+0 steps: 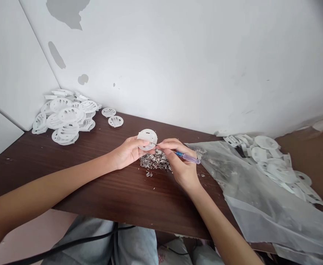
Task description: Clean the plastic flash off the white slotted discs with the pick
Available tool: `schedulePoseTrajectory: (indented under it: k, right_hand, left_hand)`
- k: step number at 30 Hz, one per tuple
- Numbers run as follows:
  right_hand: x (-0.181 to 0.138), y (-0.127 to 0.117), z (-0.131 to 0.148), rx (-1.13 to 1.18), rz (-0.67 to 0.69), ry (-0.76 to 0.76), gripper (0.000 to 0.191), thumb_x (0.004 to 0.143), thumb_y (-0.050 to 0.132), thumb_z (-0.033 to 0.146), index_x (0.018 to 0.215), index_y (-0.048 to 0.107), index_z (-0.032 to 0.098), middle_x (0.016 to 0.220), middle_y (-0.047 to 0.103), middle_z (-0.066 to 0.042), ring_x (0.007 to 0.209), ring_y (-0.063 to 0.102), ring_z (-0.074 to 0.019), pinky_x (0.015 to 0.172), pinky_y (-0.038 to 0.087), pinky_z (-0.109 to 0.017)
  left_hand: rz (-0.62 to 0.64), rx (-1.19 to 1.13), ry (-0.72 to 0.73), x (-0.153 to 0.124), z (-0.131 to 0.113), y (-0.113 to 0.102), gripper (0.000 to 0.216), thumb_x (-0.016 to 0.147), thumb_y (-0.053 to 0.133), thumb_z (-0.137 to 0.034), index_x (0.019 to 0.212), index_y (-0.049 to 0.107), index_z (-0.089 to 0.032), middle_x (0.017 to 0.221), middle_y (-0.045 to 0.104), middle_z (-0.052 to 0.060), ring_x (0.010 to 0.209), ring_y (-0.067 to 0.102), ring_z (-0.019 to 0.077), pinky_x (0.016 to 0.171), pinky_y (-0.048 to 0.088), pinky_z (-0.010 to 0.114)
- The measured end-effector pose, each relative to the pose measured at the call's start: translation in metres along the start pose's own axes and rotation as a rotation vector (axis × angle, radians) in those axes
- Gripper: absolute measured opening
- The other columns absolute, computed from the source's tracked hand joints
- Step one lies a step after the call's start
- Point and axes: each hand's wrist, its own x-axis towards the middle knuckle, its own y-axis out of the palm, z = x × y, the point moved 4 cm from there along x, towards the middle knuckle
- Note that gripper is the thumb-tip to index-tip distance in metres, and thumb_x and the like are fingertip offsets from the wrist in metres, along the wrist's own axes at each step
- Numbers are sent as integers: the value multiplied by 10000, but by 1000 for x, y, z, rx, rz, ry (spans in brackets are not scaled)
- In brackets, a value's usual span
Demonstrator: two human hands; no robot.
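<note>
My left hand (132,150) grips a round white plastic disc (147,137) by its lower left edge, thumb across its face. The disc is tilted toward me and has small slots. In my right hand (182,162) is a screwdriver (189,158) with a clear purple and blue handle. Its thin shaft points left and the tip meets the disc near my left thumb; whether it sits in a slot I cannot tell. Just below both hands lies a heap of small metal clips (155,161), partly hidden by my right hand.
A pile of white slotted discs (69,116) stands at the left against the wall, with two discs (115,121) beside it. At the right, a clear plastic bag (249,195) lies by more white discs (281,171). The brown table (108,195) meets a white wall (178,73).
</note>
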Motion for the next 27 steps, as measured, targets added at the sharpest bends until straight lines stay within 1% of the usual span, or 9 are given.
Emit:
schedulePoseTrajectory:
  k: [4,10,13,17,20,27]
  right_hand:
    - [0,-1,-3,21,3,35,181,978,679,280,1009,840,358,1103,767,-33,1061,703,-238,917,580,-413]
    - [1,-2,-7,7,4,117,170,960,668,313,980,836,318,1050,806,-27,1071,730,-249,960,579,-415]
    - [0,-2,-8,27,-10,137,170,951,666,312,969,835,319,1036,811,-20,1073,734,-250,970,579,-419]
    - [0,-2,-10,71,-12,151,173,935,671,287,959,837,329,1025,813,-9,1047,738,-246,965,578,-420]
    - [1,-2,-10,60,-14,154,174,930,667,291,949,837,321,1014,813,-13,1043,739,-249,964,577,-423]
    - [-1,0,-9,85,9,131,197,944,663,252,947,842,334,1015,809,-8,1043,729,-241,922,578,-395]
  left_hand:
    - [10,5,1,0,0,0,202,795,804,-202,977,775,-120,897,784,70,798,700,159,873,566,319]
    - [-11,1,11,0,0,-2,187,836,786,-222,987,782,-113,958,792,92,911,712,187,892,562,317]
    - [-9,1,4,1,1,-2,192,842,788,-225,997,784,-113,960,791,89,905,713,183,890,567,313]
    - [-1,16,-1,0,0,-2,179,849,789,-229,980,783,-107,938,787,88,878,712,176,873,569,302]
    - [-2,21,-10,0,-1,-1,168,849,787,-227,972,783,-112,928,789,83,843,712,166,868,567,297]
    - [4,14,-15,0,0,-1,182,835,800,-235,960,789,-102,932,788,86,861,711,164,851,571,282]
